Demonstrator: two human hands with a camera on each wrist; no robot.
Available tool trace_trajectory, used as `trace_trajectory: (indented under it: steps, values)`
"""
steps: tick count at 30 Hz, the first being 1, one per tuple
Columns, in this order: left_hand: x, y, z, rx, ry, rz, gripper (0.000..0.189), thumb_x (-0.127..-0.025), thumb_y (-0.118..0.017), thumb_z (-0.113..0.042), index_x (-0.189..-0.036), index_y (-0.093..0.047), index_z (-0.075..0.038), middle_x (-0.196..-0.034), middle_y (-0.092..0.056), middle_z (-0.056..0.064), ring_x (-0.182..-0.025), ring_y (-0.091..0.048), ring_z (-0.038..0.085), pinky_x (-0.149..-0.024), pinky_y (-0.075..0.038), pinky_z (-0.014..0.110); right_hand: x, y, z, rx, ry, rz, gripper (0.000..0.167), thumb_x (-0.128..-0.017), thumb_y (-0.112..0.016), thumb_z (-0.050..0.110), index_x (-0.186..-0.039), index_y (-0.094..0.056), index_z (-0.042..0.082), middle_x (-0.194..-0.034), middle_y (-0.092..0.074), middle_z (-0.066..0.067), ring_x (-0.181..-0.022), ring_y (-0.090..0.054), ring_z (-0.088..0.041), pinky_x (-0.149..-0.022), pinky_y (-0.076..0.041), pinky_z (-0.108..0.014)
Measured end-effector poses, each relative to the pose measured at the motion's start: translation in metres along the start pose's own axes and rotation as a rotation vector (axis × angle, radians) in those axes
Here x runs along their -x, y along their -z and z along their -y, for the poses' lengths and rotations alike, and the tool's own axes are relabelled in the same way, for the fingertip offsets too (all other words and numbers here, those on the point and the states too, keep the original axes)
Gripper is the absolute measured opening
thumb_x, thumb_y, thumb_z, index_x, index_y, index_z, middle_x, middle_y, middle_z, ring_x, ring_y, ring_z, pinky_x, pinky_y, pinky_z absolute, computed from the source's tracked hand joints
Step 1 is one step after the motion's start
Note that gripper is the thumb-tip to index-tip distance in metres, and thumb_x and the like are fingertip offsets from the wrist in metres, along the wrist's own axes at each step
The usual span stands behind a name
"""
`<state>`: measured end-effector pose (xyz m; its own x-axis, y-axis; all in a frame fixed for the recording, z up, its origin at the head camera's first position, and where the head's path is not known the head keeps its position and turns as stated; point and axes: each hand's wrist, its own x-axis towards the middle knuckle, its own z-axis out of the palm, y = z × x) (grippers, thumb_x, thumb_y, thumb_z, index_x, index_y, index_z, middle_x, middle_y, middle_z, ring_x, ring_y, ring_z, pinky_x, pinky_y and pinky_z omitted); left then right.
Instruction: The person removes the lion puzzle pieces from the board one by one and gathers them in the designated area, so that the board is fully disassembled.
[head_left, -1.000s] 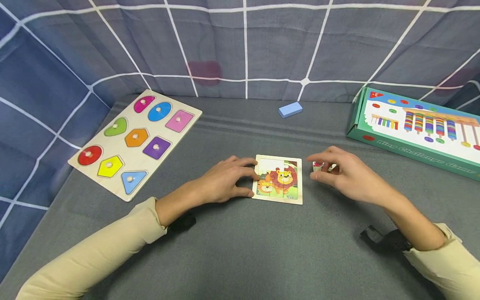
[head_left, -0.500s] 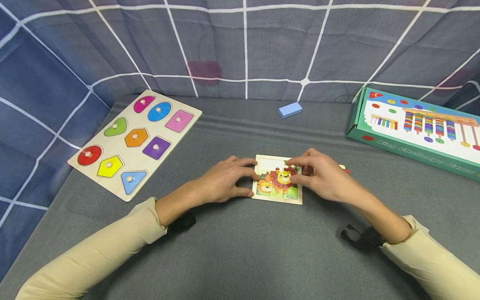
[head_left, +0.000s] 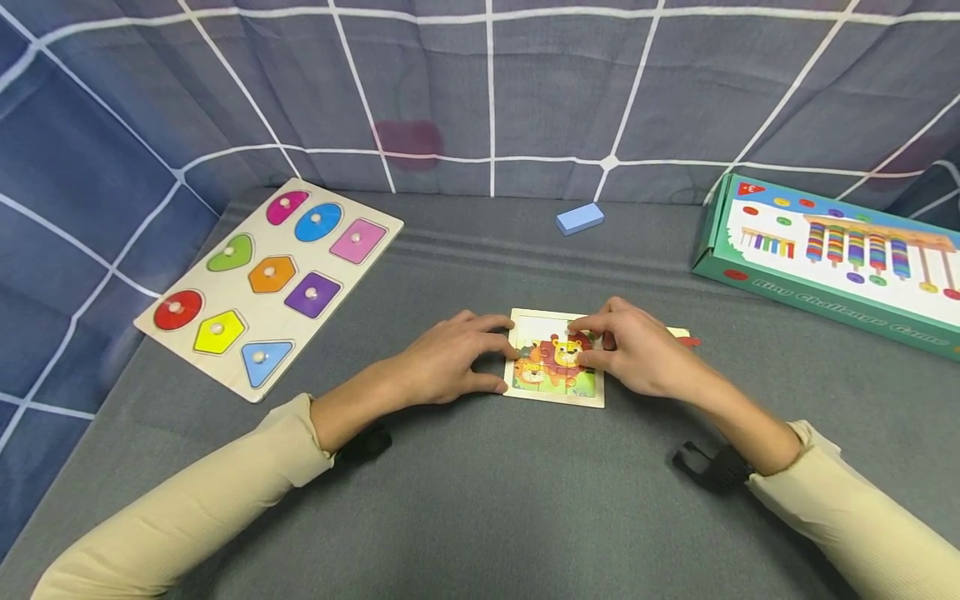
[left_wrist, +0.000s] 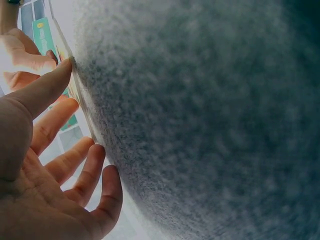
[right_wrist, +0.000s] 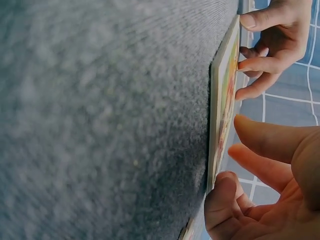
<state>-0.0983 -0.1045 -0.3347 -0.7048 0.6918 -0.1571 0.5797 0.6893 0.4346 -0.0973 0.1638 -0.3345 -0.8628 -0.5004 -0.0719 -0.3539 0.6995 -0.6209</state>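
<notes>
A small square lion jigsaw puzzle (head_left: 546,379) lies in a pale wooden frame, with a bare white area at its upper left. My left hand (head_left: 450,360) rests at the frame's left edge, its thumb near the lower corner and the fingers spread along the side. Over the puzzle's upper right part is my right hand (head_left: 641,350). Its thumb and index fingertips are apart on the picture, and the hand hides the pieces under it. In the right wrist view, nothing shows between that thumb and index finger, and the other fingers (right_wrist: 222,197) curl by the frame's edge.
A loose piece (head_left: 681,333) with red on it pokes out behind the right hand. At left lies a wooden shape board (head_left: 225,300) with knobbed shapes. A blue block (head_left: 580,219) is at the back, and a green game box (head_left: 825,308) at right.
My right hand has moved left from the loose pieces beside the frame onto the puzzle's upper right, then shifted slightly further. My left hand and the frame have stayed put.
</notes>
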Motion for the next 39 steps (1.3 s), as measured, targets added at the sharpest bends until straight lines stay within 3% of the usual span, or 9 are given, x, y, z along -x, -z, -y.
trace_trajectory:
  steps: [13, 22, 39]
  values:
    - [-0.0009, -0.001, 0.0009, 0.0, 0.006, 0.003, 0.037, -0.087, -0.076, -0.034, -0.122, -0.07, -0.021, -0.147, -0.047, 0.003, -0.12, -0.049, 0.027, -0.096, -0.042, 0.049, -0.0027, -0.0033, 0.0028, 0.057, 0.0, 0.01, 0.029, -0.085, -0.076, 0.007, -0.113, -0.07, 0.008, -0.095, -0.052, -0.008, -0.077, -0.046, -0.019, -0.063, -0.037, -0.034]
    - [-0.0003, 0.0004, 0.0, 0.002, 0.006, 0.001, 0.037, -0.087, -0.077, -0.033, -0.121, -0.07, -0.021, -0.147, -0.047, 0.004, -0.119, -0.049, 0.026, -0.096, -0.043, 0.048, -0.0033, -0.0042, 0.0042, 0.077, 0.005, -0.022, 0.026, -0.085, -0.076, 0.007, -0.11, -0.071, 0.009, -0.11, -0.052, -0.012, -0.089, -0.049, -0.025, -0.074, -0.039, -0.039]
    - [-0.0002, -0.0003, 0.0002, 0.003, 0.009, 0.003, 0.037, -0.087, -0.077, -0.033, -0.122, -0.07, -0.021, -0.148, -0.047, 0.004, -0.12, -0.048, 0.027, -0.096, -0.043, 0.049, -0.0065, -0.0031, 0.0053, 0.111, 0.014, -0.018, 0.023, -0.084, -0.073, 0.0, -0.106, -0.072, 0.008, -0.105, -0.052, -0.01, -0.088, -0.049, -0.023, -0.072, -0.039, -0.038]
